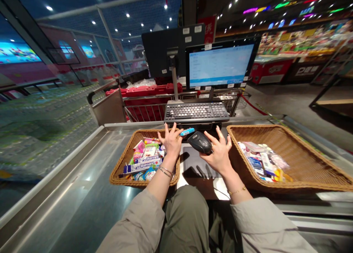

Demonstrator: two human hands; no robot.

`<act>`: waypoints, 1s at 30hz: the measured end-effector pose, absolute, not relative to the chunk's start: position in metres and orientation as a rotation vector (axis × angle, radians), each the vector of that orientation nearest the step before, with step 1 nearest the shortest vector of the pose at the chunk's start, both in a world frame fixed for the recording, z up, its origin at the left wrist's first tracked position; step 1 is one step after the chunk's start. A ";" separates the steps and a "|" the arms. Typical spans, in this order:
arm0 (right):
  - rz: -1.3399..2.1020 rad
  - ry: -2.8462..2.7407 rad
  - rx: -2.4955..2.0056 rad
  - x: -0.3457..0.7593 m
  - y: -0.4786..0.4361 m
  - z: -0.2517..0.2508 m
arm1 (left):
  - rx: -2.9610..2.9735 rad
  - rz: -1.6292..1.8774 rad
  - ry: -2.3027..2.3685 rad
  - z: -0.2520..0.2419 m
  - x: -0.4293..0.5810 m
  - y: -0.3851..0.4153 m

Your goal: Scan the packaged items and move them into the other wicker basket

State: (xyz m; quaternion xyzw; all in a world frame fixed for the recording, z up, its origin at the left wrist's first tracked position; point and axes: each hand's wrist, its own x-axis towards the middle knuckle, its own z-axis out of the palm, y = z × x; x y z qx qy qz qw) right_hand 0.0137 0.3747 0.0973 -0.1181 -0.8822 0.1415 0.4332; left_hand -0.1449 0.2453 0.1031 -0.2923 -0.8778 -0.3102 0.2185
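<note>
My left hand [171,142] is spread above a woven wicker basket [122,165] filled with small packaged goods, such as a white-and-blue boxed item [138,167]. Its thumb meets a small blue packet [187,132], which seems pinched there. My right hand [218,152] grips the end of a black handheld scanner [200,143], which hangs over a dark pad [199,165]. To its right, a second wicker basket [286,154] holds further wrapped items [261,161].
A black keyboard [196,112] sits just beyond my hands, with a lit monitor [220,64] behind it. A steel counter [68,172] runs along the left. Beyond the keyboard stands a shopping cart [149,108] holding red crates. Store shelves fill the back right.
</note>
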 end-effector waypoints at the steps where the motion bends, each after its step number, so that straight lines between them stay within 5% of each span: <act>1: 0.337 -2.193 -0.321 0.014 0.375 0.097 | -0.807 -0.867 -2.432 0.104 -0.144 0.245; 30: 0.290 -1.818 -0.834 0.077 0.435 0.115 | -1.232 -0.785 -2.341 0.140 -0.074 0.314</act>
